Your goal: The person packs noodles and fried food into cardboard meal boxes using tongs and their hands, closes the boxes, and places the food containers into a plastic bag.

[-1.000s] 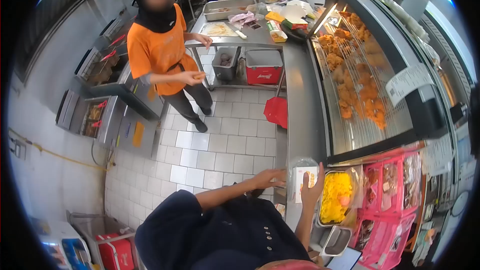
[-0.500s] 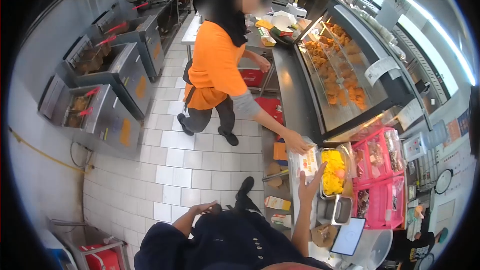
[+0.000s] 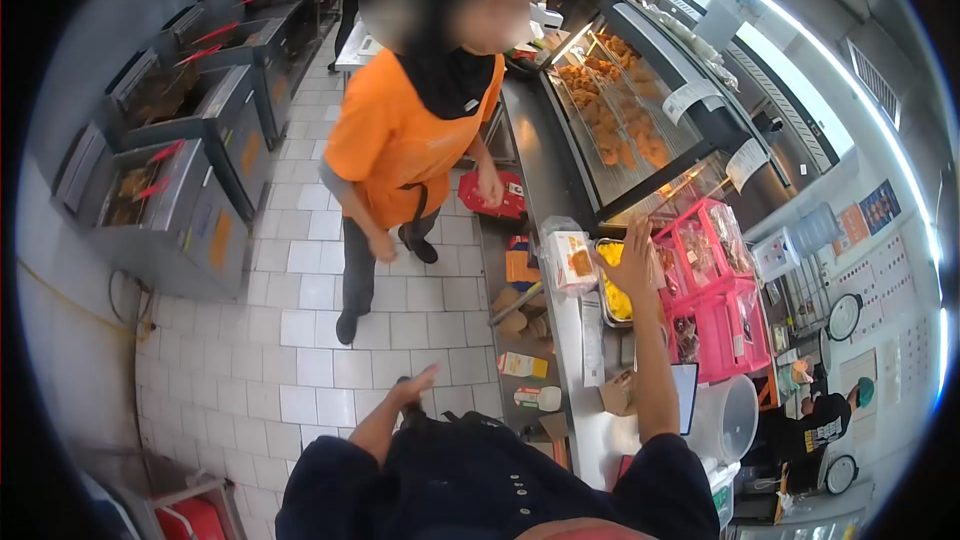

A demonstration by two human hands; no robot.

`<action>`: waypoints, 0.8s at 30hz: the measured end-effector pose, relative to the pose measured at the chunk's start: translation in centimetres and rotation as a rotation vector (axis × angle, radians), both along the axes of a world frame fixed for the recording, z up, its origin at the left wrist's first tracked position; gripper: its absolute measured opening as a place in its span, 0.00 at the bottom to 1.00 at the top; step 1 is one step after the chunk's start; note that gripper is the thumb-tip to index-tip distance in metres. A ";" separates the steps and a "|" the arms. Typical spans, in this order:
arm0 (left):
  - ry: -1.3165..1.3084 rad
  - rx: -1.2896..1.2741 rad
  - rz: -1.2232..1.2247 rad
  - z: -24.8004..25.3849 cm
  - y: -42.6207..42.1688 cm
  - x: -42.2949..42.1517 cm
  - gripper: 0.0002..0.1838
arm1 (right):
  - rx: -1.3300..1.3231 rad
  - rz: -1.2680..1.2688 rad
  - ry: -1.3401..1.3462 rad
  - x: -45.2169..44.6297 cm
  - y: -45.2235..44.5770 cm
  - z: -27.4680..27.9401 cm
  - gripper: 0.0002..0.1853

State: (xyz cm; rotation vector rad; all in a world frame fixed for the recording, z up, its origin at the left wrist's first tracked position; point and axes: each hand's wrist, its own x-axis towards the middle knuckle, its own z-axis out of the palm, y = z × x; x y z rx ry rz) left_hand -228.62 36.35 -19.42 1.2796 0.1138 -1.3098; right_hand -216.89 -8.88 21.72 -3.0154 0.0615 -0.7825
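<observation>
My right hand (image 3: 632,265) is raised over the counter with fingers spread and holds nothing. Behind it, partly covered, lies a metal tray of yellow food (image 3: 614,302). A white printed box (image 3: 571,262) in clear plastic stands just left of this hand on the steel counter (image 3: 570,340). To its right are pink baskets (image 3: 722,315) with packaged items. My left hand (image 3: 412,387) hangs low in front of my body above the tiled floor, fingers apart, touching nothing that I can see.
A co-worker in an orange shirt (image 3: 395,135) stands across the counter's corner. Fryers (image 3: 190,210) line the left wall. A glass display case (image 3: 620,110) of fried pieces stands beyond the box. A tablet (image 3: 686,390) and clear tub (image 3: 728,415) are near my right arm.
The co-worker has taken a hand off the white box and turned toward me, stepping back. My right hand has risen farther forward with fingers spread. The left hand's fingers have opened outward.
</observation>
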 end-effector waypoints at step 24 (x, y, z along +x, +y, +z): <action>-0.281 -0.056 0.031 9.6 -16.5 -20.7 0.55 | 1.134 0.181 0.063 -39.6 9.4 -15.7 0.58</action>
